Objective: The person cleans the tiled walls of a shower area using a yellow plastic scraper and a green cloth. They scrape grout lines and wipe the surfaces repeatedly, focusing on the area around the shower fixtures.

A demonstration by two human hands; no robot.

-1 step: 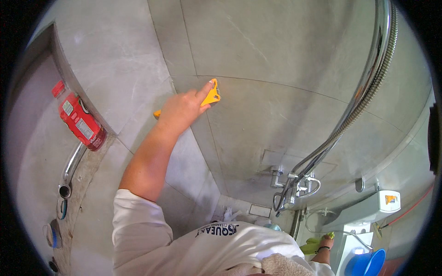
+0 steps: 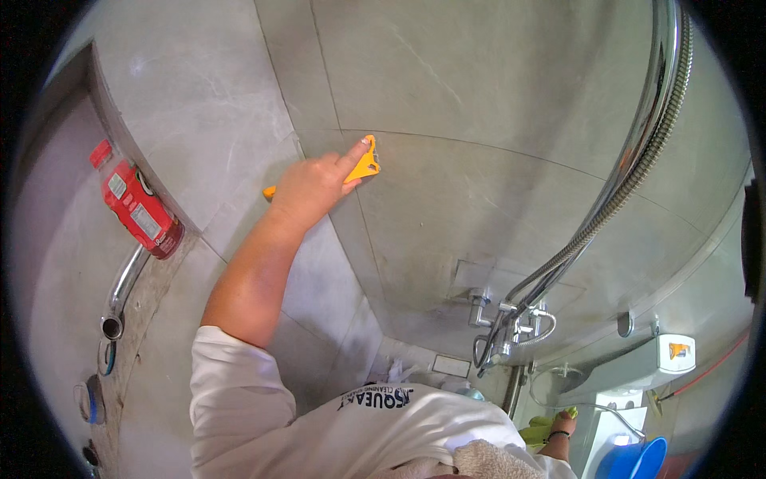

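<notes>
Gripping yellow scraper (image 2: 367, 165) at grey tile wall (image 2: 487, 207), left hand (image 2: 313, 187) extends index finger along scraper's head; edge could snag on tile joint (image 2: 435, 137) if pushed across, jolting fingertip into wall; right hand (image 2: 565, 421) low beside green item (image 2: 536, 432), grip too small to tell.

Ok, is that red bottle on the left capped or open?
Capped: a red cap sits on the neck of the red bottle. Whether it's screwed tight, I can't tell.
</notes>
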